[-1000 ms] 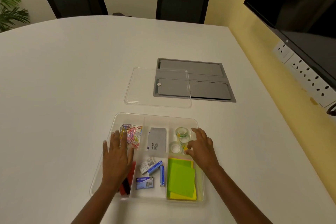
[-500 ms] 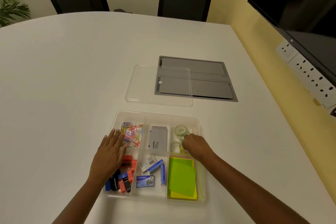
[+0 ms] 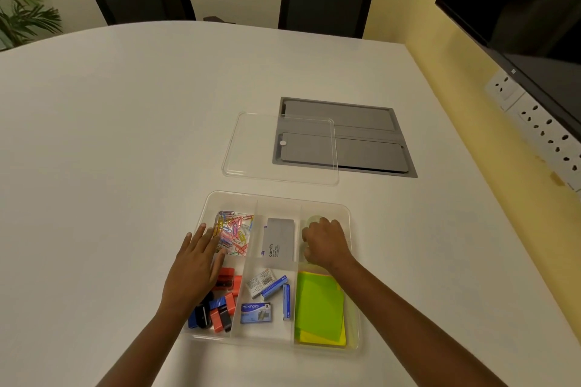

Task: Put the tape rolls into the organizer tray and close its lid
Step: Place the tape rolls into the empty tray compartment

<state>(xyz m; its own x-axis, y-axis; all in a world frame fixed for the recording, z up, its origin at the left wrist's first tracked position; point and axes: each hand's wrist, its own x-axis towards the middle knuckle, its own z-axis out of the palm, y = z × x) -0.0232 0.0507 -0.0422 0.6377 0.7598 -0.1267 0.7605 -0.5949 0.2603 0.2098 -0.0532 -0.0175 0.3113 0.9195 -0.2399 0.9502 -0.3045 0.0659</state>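
Observation:
The clear organizer tray (image 3: 276, 196) sits on the white table in front of me. My right hand (image 3: 325, 243) is inside its far right compartment, fingers curled down over the tape rolls. Only the edge of one clear tape roll (image 3: 314, 219) shows beyond the knuckles; the rest is hidden. My left hand (image 3: 195, 267) lies flat with fingers apart on the tray's left side, partly over the paper clips (image 3: 234, 229). The clear lid (image 3: 251, 148) lies flat on the table just beyond the tray.
Other compartments hold a grey box (image 3: 279, 243), staple boxes (image 3: 267, 286), red, blue and black clips (image 3: 220, 308) and green and yellow sticky notes (image 3: 319, 305). The lid overlaps a grey cable hatch (image 3: 361, 135). Chairs stand at the far edge, a wall screen at right.
My right hand has gone from spread beside the tape rolls to curled on top of them. My left hand slid left and up, uncovering the clips.

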